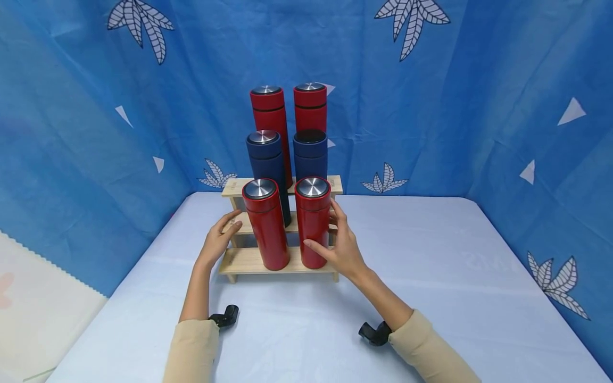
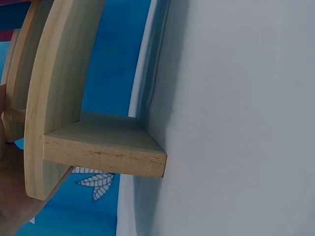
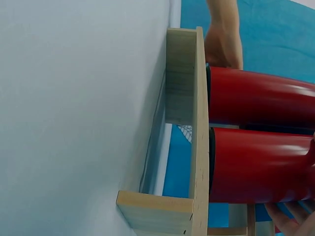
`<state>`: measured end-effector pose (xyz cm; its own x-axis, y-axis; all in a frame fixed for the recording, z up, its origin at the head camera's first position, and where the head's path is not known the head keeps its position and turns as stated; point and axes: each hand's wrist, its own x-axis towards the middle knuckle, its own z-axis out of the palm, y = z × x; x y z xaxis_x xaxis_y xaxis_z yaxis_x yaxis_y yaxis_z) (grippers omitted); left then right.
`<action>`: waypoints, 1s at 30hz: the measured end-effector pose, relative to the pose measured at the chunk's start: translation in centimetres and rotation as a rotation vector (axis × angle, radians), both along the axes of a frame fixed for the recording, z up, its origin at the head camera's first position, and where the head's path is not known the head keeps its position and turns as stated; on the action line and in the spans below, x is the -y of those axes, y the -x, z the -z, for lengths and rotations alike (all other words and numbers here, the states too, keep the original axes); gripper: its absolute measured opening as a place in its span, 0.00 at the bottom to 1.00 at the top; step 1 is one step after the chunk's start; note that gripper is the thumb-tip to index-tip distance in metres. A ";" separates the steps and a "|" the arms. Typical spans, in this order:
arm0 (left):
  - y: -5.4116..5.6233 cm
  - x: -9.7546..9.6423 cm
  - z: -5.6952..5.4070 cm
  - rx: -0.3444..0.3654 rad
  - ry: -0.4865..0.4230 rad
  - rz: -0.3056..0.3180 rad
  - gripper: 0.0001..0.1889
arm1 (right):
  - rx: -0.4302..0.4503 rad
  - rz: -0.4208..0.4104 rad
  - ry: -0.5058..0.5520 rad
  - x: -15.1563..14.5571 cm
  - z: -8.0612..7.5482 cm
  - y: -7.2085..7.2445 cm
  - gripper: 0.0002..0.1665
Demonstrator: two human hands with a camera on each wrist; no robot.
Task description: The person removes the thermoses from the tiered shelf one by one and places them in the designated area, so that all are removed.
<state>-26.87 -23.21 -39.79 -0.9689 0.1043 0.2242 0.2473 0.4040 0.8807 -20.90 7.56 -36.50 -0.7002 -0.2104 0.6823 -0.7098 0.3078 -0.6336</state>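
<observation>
A three-step wooden rack [image 1: 241, 261] holds several thermos bottles standing in pairs. My right hand [image 1: 346, 252] grips the front right red thermos [image 1: 313, 229], thumb across its front and fingers along its far right side. That bottle stands on the lowest step, also in the right wrist view, where part of the right hand [image 3: 301, 223] shows at the corner. Beside it is another red thermos [image 1: 269, 234] with a silver lid. My left hand [image 1: 217, 242] is at the rack's left end by the middle step, fingers loosely bent and holding nothing; whether it touches the wood is unclear.
Two blue thermoses, one silver-lidded [image 1: 264, 154] and one black-lidded [image 1: 310, 154], stand on the middle step. Two more red ones [image 1: 268, 114] stand on the top step. A white-covered table [image 1: 412, 255] lies beneath, with a blue patterned curtain [image 1: 407, 117] around it.
</observation>
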 end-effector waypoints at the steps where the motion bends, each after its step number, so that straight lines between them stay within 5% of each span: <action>1: 0.0 0.1 0.0 0.002 -0.003 -0.003 0.26 | 0.002 0.000 0.000 0.0 0.0 0.0 0.56; 13: -0.2 0.3 0.4 -0.003 -0.047 -0.013 0.25 | -0.040 0.010 -0.011 -1.2 -0.4 -1.3 0.55; 24: -0.2 0.0 0.3 0.034 -0.057 -0.013 0.26 | -0.361 0.069 -0.030 -4.2 0.0 -2.0 0.48; 30: -0.2 0.0 0.2 0.017 -0.041 -0.020 0.26 | -0.501 0.189 0.060 -6.2 1.0 -0.4 0.49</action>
